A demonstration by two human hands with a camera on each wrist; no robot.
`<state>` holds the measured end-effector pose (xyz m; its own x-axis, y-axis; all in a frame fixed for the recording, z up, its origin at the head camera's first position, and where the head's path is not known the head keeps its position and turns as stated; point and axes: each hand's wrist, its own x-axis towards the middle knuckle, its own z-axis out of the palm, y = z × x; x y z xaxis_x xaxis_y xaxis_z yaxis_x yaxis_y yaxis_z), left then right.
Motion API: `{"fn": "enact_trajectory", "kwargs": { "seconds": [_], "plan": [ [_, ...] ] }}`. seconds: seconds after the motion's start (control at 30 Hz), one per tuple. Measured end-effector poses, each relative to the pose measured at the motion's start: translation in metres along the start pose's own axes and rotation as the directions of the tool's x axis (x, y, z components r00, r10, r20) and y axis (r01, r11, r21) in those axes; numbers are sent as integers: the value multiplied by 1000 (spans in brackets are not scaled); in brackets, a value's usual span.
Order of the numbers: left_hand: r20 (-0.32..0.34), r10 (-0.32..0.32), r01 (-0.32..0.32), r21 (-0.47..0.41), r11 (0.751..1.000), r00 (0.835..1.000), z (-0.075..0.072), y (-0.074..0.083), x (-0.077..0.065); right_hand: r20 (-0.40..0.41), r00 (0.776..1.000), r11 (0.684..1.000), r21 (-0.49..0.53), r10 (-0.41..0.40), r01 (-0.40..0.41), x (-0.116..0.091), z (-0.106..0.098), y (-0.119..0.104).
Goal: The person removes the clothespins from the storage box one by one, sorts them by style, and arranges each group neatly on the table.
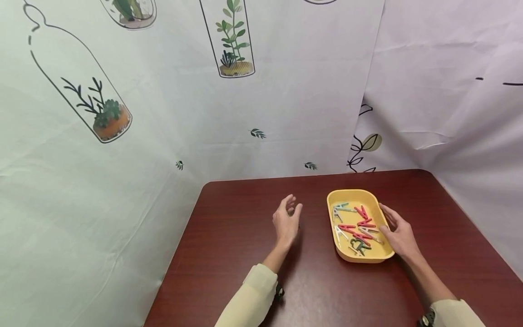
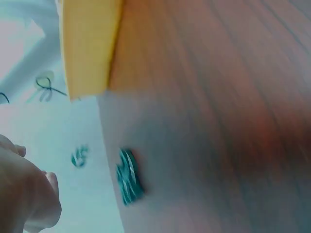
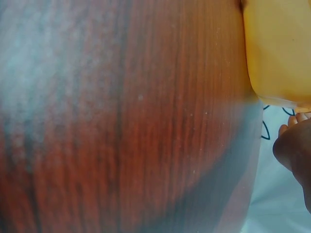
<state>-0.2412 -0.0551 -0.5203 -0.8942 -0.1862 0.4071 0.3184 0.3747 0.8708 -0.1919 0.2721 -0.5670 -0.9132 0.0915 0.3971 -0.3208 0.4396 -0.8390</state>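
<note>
A yellow plastic tray (image 1: 365, 260) stands on the right part of the table, holding several small clothespins (image 1: 346, 228) in red, white, light blue and dark green. My right hand (image 1: 401, 236) grips its right rim, thumb over the edge and fingers along the outer wall. Left of the tray, my left hand (image 1: 287, 222) hovers with thumb and fingers apart. Close to it on the table is a small dark green item with pale streaks (image 2: 129, 177), blurred in the left wrist view and mostly hidden behind the hand in the head view; its kind is unclear.
The dark red-brown wooden table (image 1: 229, 245) has rounded far corners. Behind and beside it hang pale cloth sheets (image 1: 294, 109) printed with plants and jars. Both forearms wear pale sleeves (image 1: 251, 295) with dark bands at the wrists.
</note>
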Motion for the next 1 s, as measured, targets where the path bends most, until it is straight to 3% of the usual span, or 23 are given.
{"fn": "enact_trajectory", "kwargs": {
  "seconds": [0.1,0.2,0.33,0.5,0.77,1.0],
  "plan": [
    [32,-33,35,-80,996,999,15,15,-4,-1,1000,1000,5,-2,2,0,0,0],
    [84,-70,79,-104,991,994,33,28,-14,-4,1000,1000,17,-11,11,0,1,1],
    [161,-122,131,-50,990,979,56,43,-31,-5,1000,1000,23,-16,16,0,2,1],
    [207,-159,168,-27,985,965,79,55,-51,-7,1000,999,30,-20,20,0,3,1],
    [181,-268,270,12,963,946,108,73,-69,-12,999,999,37,-40,40,0,1,3],
    [140,-299,298,28,954,944,120,85,-78,-19,1000,999,24,-22,23,0,-3,3]
  ]
}}
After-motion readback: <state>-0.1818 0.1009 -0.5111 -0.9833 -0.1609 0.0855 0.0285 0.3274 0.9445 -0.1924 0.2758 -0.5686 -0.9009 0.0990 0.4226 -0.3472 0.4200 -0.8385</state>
